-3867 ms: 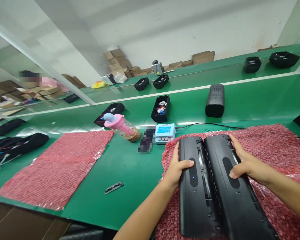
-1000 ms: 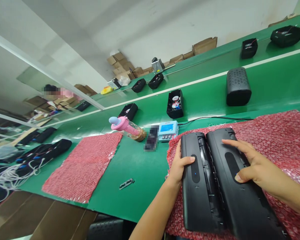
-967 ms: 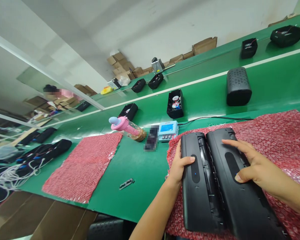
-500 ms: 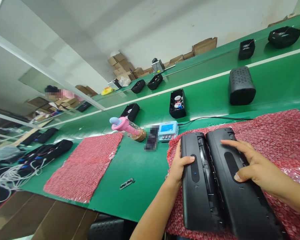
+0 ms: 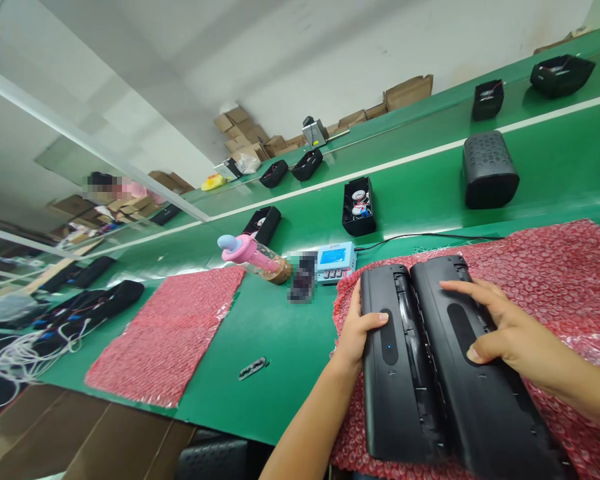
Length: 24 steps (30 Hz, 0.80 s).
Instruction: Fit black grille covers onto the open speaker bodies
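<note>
Two long black plastic housing halves lie side by side on a red bubble-wrap sheet (image 5: 545, 273). My left hand (image 5: 355, 330) grips the outer edge of the left half (image 5: 393, 393), thumb on top near a small blue light. My right hand (image 5: 505, 327) rests on the right half (image 5: 480, 407), fingers spread across its top and thumb pressed beside the oval recess.
A blue tester box (image 5: 335, 261) with a cable, a pink bottle (image 5: 253, 253) and a second red bubble-wrap sheet (image 5: 167, 333) lie on the green bench. Open black shells (image 5: 359, 207) and a black speaker (image 5: 489, 170) ride the belt behind. A small black strip (image 5: 253, 368) lies left.
The items on the belt behind have drifted to the right. My right hand's fingers have spread flatter over the right half since the earliest frame. My left hand has kept its grip.
</note>
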Motion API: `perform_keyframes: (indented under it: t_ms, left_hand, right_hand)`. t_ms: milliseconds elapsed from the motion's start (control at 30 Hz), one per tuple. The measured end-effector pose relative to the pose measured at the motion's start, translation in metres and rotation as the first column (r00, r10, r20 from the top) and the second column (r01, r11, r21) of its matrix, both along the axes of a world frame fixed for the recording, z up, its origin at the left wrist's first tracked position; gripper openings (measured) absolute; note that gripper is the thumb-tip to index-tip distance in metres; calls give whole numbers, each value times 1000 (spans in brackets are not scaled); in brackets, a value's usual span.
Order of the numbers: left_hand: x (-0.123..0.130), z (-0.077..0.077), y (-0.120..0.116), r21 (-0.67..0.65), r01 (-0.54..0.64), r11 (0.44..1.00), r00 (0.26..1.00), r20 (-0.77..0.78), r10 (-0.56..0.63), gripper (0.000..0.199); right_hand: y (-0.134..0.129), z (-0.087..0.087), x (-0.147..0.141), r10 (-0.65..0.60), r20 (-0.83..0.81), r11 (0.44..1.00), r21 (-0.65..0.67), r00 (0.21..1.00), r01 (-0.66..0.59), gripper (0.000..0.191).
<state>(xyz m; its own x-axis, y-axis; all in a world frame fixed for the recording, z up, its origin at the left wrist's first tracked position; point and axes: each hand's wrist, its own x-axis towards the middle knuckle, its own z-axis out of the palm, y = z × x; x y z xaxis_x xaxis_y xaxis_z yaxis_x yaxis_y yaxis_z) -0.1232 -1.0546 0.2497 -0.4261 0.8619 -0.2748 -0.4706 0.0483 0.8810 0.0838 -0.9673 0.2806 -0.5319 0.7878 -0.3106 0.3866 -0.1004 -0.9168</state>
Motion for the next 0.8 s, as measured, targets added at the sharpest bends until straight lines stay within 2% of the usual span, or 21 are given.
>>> perform_keyframes:
  t_ms: [800]
  left_hand:
    - [2,3,0,-36,-24,999,1000,-2,24,108]
  right_hand:
    - [0,0,1,4,-13,1000,7,1000,-4,82]
